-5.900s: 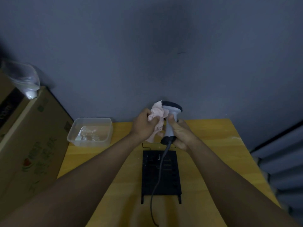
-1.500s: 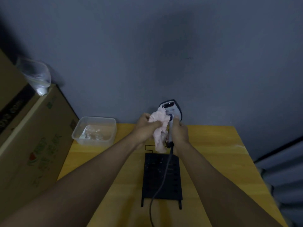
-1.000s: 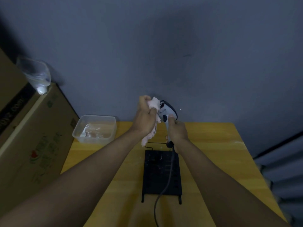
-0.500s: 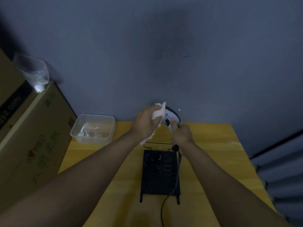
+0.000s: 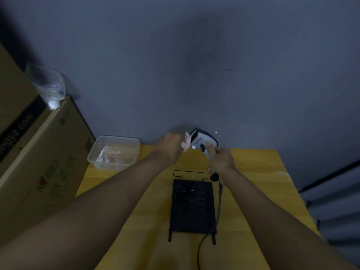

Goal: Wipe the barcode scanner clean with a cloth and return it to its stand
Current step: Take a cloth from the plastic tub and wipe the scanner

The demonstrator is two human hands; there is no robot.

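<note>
At the far left a cardboard box (image 5: 39,162) is seen beside the yellow table (image 5: 263,172), and a clear plastic container (image 5: 114,152) stands on the table's back left corner. Next, the left hand (image 5: 169,148) is closed into a fist around a pale pink cloth (image 5: 185,145), which is pressed against the left face of the scanner's head. The barcode scanner (image 5: 202,142) is held up above the table's back edge, its head leaning toward the left hand and its handle running down and to the right. The handle is wrapped by the right hand (image 5: 221,159), thumb up near the trigger, and the cable (image 5: 214,217) trails from its base toward the viewer. The black stand (image 5: 191,207) lies flat below and nearer the viewer, between the two forearms, its long axis running away from the viewer. Wiping is judged to be under way; for the return, the scanner would have to be brought down and toward the viewer by the right hand, which is nearer the stand.
</note>
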